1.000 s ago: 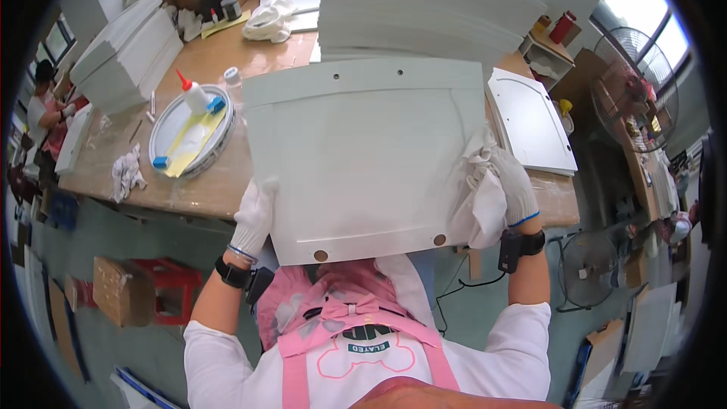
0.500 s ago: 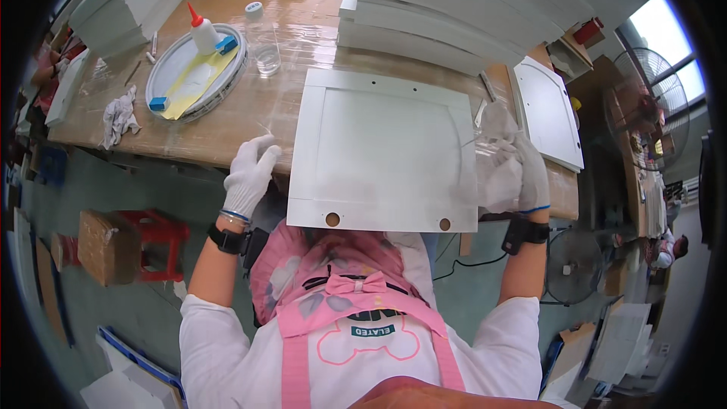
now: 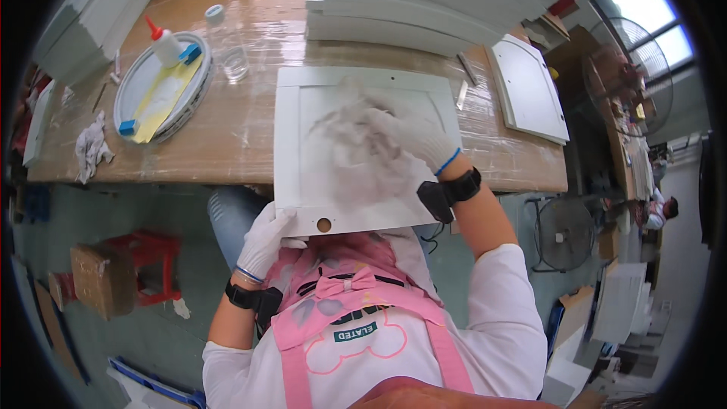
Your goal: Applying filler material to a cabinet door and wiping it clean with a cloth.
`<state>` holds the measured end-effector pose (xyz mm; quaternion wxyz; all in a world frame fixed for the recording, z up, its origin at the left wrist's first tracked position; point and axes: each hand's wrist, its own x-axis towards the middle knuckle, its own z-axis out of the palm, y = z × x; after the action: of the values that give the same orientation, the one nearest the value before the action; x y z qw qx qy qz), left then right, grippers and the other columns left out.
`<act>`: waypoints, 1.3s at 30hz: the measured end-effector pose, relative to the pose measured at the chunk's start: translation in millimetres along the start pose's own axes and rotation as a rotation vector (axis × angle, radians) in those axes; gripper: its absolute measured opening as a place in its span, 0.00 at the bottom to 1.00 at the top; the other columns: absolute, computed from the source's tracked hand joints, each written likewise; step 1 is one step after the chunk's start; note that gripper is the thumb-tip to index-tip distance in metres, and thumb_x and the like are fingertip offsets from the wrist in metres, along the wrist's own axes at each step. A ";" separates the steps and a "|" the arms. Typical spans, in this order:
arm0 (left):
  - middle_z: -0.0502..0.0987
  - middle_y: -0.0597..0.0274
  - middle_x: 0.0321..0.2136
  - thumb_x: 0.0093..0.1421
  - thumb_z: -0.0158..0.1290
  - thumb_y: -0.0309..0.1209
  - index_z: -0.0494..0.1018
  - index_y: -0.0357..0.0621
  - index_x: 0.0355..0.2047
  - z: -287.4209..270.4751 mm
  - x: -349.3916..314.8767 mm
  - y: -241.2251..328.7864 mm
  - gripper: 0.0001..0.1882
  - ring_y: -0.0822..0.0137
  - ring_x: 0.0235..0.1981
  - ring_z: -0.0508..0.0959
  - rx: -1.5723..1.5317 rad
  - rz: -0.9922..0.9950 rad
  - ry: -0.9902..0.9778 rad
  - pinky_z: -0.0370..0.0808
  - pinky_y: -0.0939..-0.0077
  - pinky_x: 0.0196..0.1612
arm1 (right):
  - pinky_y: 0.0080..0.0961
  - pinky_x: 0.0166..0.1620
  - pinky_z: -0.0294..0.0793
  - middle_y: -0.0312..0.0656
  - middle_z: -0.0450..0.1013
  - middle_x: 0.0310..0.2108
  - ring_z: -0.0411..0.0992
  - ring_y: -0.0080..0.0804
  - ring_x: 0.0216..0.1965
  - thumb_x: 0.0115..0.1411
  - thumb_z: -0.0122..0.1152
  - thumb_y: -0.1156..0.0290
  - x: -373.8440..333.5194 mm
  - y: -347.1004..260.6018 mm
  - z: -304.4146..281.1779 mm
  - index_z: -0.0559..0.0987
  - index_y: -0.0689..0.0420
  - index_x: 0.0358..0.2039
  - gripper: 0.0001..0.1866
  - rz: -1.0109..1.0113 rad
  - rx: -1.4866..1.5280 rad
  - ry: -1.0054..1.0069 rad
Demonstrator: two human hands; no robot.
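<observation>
The white panel (image 3: 318,178) juts past the bench's (image 3: 242,136) near edge. Off the bench, the left hand (image 3: 265,238) pinches its corner; the right hand (image 3: 424,138) works a blurred cloth (image 3: 367,148), finger closure unclear. Even wiping likely wants that corner steady, cloth flat.

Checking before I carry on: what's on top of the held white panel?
On the white panel is a blurred pale cloth with the right hand over it; the left hand grips the near left corner. The surface beneath the cloth is covered.
</observation>
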<state>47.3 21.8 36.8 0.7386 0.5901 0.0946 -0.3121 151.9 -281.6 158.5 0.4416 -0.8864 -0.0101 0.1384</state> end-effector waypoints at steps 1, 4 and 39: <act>0.79 0.53 0.43 0.70 0.50 0.41 0.64 0.38 0.60 0.2 0.8 0.1 0.25 0.65 0.32 0.83 -0.052 0.006 0.019 0.83 0.75 0.30 | 0.34 0.48 0.76 0.46 0.78 0.43 0.78 0.38 0.46 0.67 0.54 0.53 5.5 7.7 -5.4 0.74 0.62 0.59 0.28 0.016 -0.002 0.026; 0.79 0.53 0.43 0.70 0.49 0.39 0.64 0.36 0.59 -0.7 6.3 -5.8 0.24 0.64 0.33 0.83 -0.061 0.022 0.018 0.83 0.76 0.28 | 0.41 0.52 0.73 0.48 0.80 0.44 0.77 0.46 0.49 0.67 0.52 0.52 41.5 78.5 -32.1 0.77 0.58 0.56 0.26 0.012 -0.442 0.284; 0.74 0.44 0.54 0.63 0.55 0.46 0.69 0.38 0.60 66.9 85.7 109.1 0.31 0.46 0.52 0.74 1.191 0.707 -0.254 0.71 0.59 0.57 | 0.39 0.44 0.74 0.54 0.79 0.39 0.77 0.50 0.42 0.62 0.57 0.60 44.1 118.0 -105.7 0.80 0.59 0.43 0.17 -0.037 -0.352 0.558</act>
<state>162.0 -58.5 101.1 0.3526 0.8483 -0.3768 -0.1187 208.8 -429.8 115.8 0.2700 -0.9525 0.0714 -0.1214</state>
